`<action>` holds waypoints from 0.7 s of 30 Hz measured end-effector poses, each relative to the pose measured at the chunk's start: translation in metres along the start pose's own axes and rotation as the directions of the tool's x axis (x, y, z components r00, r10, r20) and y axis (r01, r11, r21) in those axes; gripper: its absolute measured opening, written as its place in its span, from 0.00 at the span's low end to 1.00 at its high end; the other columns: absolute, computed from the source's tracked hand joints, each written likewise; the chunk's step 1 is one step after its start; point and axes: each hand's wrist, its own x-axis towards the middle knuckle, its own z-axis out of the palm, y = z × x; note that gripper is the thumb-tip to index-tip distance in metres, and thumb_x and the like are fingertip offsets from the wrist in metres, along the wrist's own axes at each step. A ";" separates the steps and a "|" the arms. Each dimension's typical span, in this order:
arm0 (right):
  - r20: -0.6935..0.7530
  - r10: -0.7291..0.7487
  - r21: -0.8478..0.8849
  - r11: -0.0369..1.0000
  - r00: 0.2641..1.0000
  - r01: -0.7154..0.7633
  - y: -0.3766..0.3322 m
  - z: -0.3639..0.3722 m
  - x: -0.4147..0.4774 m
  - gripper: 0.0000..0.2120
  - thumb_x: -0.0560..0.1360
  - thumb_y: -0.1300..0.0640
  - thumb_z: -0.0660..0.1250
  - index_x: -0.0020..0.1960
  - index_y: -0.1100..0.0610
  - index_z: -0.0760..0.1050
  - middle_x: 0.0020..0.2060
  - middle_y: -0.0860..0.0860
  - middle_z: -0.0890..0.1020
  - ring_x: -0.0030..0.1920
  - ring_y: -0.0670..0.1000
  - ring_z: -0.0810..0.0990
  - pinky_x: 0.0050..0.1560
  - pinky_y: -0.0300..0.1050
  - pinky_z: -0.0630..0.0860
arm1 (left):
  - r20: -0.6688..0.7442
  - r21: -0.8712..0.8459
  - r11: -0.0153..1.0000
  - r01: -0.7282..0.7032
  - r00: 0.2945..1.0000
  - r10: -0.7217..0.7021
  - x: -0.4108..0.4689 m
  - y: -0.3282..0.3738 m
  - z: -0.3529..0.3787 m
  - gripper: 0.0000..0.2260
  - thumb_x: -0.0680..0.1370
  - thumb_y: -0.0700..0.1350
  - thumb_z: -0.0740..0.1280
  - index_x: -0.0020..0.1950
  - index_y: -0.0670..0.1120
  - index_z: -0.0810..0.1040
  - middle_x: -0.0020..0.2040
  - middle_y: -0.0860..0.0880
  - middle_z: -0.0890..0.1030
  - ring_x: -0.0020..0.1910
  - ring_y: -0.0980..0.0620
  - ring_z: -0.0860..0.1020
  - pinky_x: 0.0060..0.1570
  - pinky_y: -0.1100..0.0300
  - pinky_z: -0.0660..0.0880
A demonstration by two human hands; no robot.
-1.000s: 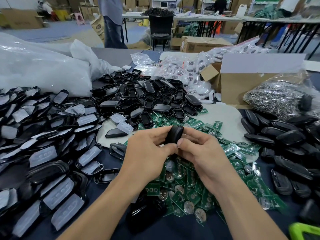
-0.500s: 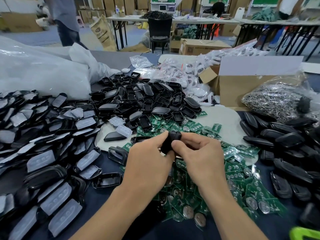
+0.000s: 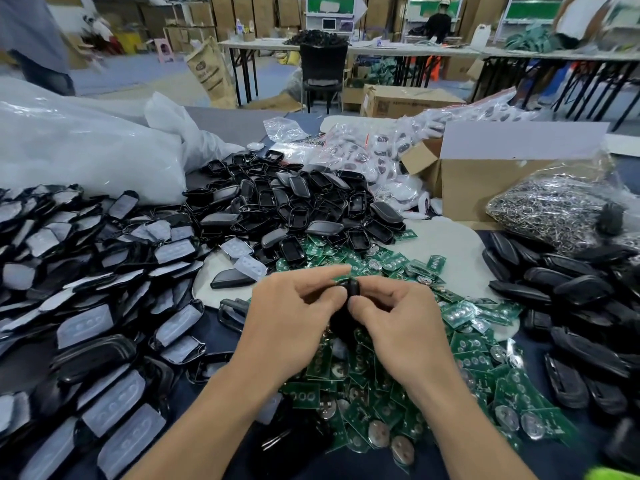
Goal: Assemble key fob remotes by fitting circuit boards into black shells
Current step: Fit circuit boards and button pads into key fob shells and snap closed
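Currently my left hand (image 3: pixel 294 317) and right hand (image 3: pixel 398 320) both pinch one black shell (image 3: pixel 353 289) by the fingertips (image 3: pixel 339 270), above the green circuit boards (image 3: pixel 346 379) heaped on the worktop (image 3: pixel 446 237); whether a board sits inside I can't tell. Risk, my guess: an uneven squeeze cocks the board, or the shell slips and drops into that heap. Padded shells (image 3: pixel 104 323) crowd the left, closed black fobs (image 3: pixel 571 292) the right, empty shells (image 3: pixel 294 202) ahead, cardboard box (image 3: pixel 485 181) beyond, leaving little room to set it down.

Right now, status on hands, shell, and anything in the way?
Left hand and right hand both pinching one small black plastic shell. Held over the pile of green circuit boards. Board fit hidden by fingers. Nothing obstructing.
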 end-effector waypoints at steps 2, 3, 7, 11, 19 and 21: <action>0.005 -0.033 -0.022 0.999 0.999 0.033 -0.001 0.002 -0.002 0.13 0.76 0.62 0.73 0.49 0.44 0.88 0.40 0.37 0.88 0.45 0.39 0.87 0.47 0.34 0.81 | 0.001 -0.042 0.998 0.039 0.999 -0.039 0.003 -0.001 -0.003 0.18 0.77 0.40 0.76 0.48 0.66 0.87 0.44 0.64 0.87 0.47 0.65 0.85 0.49 0.67 0.81; -0.007 -0.048 -0.022 0.999 0.999 0.048 -0.002 0.002 -0.002 0.12 0.76 0.61 0.73 0.49 0.44 0.87 0.40 0.36 0.87 0.44 0.38 0.86 0.46 0.30 0.79 | -0.010 -0.075 0.995 0.069 0.998 -0.070 0.005 -0.002 -0.004 0.17 0.77 0.39 0.76 0.46 0.64 0.88 0.43 0.61 0.88 0.46 0.61 0.86 0.48 0.64 0.83; -0.023 -0.059 -0.016 0.998 0.998 0.058 -0.002 0.004 -0.003 0.13 0.74 0.58 0.76 0.50 0.40 0.86 0.40 0.35 0.87 0.44 0.37 0.86 0.45 0.28 0.78 | -0.081 -0.336 0.926 0.171 0.974 -0.210 0.008 -0.002 -0.004 0.16 0.77 0.36 0.75 0.40 0.58 0.89 0.42 0.51 0.89 0.43 0.51 0.88 0.42 0.62 0.84; -0.062 -0.075 -0.068 0.995 0.995 0.071 0.000 0.004 -0.004 0.16 0.75 0.61 0.75 0.52 0.39 0.86 0.41 0.32 0.86 0.44 0.35 0.85 0.46 0.26 0.77 | -0.096 -0.331 0.931 0.155 0.976 -0.197 0.008 -0.002 -0.005 0.14 0.76 0.36 0.77 0.43 0.57 0.89 0.43 0.53 0.89 0.44 0.53 0.88 0.43 0.64 0.83; -0.064 -0.145 -0.248 0.961 0.987 0.125 0.001 0.004 -0.007 0.16 0.79 0.60 0.72 0.60 0.41 0.85 0.36 0.22 0.80 0.45 0.36 0.82 0.43 0.24 0.74 | -0.064 -0.254 0.966 0.053 0.995 -0.071 0.009 -0.006 -0.010 0.13 0.74 0.40 0.79 0.46 0.60 0.89 0.42 0.53 0.89 0.43 0.52 0.87 0.46 0.60 0.83; -0.071 -0.149 -0.275 0.953 0.986 0.124 0.001 0.004 -0.007 0.15 0.79 0.59 0.72 0.61 0.43 0.85 0.37 0.25 0.79 0.47 0.33 0.81 0.45 0.23 0.73 | -0.054 -0.280 0.957 0.080 0.994 -0.099 0.010 -0.006 -0.010 0.14 0.74 0.38 0.78 0.45 0.59 0.89 0.42 0.51 0.89 0.43 0.48 0.87 0.48 0.55 0.85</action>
